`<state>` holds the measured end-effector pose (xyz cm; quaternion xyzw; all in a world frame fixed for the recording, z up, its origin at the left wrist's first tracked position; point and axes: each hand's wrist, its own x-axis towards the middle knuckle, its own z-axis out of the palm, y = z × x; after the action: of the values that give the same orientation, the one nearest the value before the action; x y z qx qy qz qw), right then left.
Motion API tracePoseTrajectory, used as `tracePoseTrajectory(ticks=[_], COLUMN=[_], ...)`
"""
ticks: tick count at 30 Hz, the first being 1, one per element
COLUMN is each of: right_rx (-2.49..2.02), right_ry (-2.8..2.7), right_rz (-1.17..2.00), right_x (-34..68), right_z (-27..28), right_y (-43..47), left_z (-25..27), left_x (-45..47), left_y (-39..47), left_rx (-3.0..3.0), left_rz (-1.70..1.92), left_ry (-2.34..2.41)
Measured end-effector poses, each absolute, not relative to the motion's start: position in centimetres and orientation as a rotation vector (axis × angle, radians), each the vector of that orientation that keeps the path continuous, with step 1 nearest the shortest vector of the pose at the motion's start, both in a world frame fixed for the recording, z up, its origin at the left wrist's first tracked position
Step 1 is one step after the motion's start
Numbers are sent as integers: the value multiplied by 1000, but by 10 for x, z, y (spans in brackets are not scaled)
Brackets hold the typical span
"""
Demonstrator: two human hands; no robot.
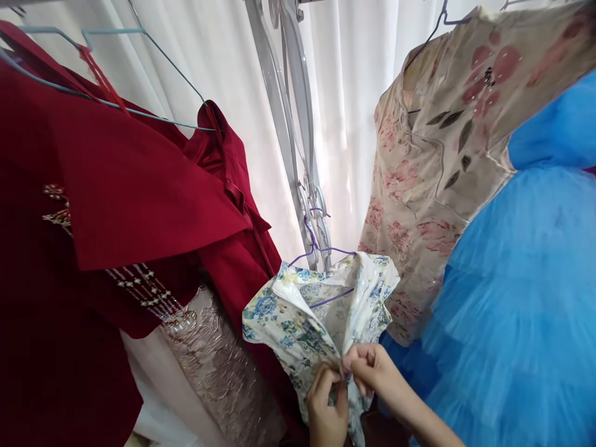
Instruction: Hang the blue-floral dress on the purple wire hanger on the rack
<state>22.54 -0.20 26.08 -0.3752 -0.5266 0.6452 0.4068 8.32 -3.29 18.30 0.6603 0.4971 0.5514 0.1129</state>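
A small white dress with blue and yellow flowers (288, 323) hangs on a purple wire hanger (313, 244) at the lower middle. Its front is open in a V from the collar downward. At the bottom of that V, my left hand (328, 403) pinches the left front edge. Close beside it, my right hand (367, 369) pinches the right front edge, fingers curled. The two hands nearly touch. Any button or fastener between the fingertips is hidden.
A dark red garment (139, 186) on a teal hanger (153, 118) fills the left. A beige floral dress (419, 186) and a blue tulle dress (516, 279) hang at right. Behind stand a grey metal rack (291, 112) and a white curtain (344, 93).
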Motion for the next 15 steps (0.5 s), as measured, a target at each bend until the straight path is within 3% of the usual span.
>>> tracePoseTrajectory(ticks=[7, 15], right_rx=[-755, -606], right_ry=[-1197, -1178], right_rz=[1459, 1319], right_x=[204, 182], right_z=[331, 376], right_y=[56, 82], left_z=[177, 177], left_x=[52, 48], left_y=[-40, -50], left_rx=[2056, 1913], left_rz=[1315, 1364], left_ry=[1622, 1715])
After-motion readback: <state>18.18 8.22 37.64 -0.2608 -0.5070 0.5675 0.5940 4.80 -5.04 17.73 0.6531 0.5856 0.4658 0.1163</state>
